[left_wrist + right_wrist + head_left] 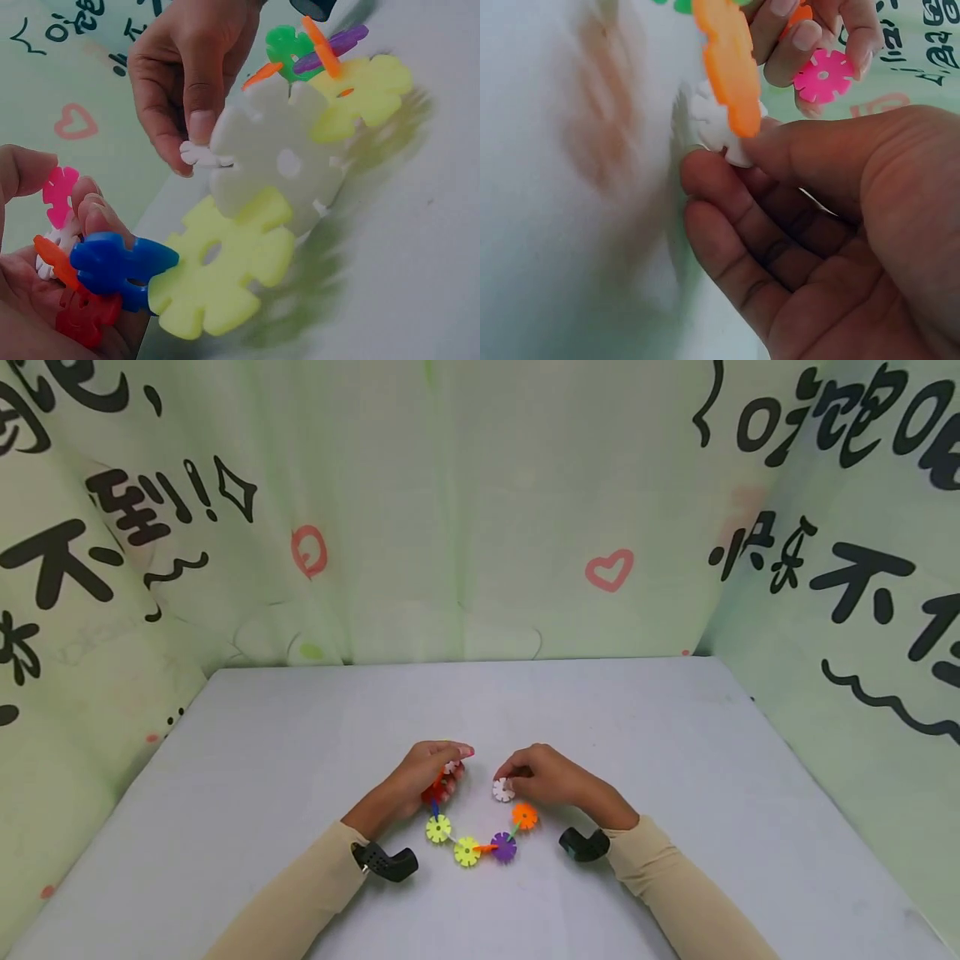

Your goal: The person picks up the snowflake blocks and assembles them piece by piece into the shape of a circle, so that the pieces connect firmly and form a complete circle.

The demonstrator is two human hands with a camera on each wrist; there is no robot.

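Observation:
A curved chain of slotted plastic snowflake discs joins up between the two hands in the head view. My left hand (422, 775) holds its left end, pinching a pink disc (60, 196); an orange, a red (86, 319) and a blue disc (109, 259) lie at the palm and fingers. Two yellow discs (467, 852), a purple disc (504, 847) and an orange disc (524, 816) form the near curve. At the right end, my right hand (553, 775) pinches a white disc (502, 790) between thumb and fingers. The white disc overlaps the orange one in the right wrist view.
The chain and hands are over the middle of a white table (300, 727). Pale green curtains (465, 527) with black lettering and red hearts enclose its back and sides. Each wrist wears a black camera (386, 862).

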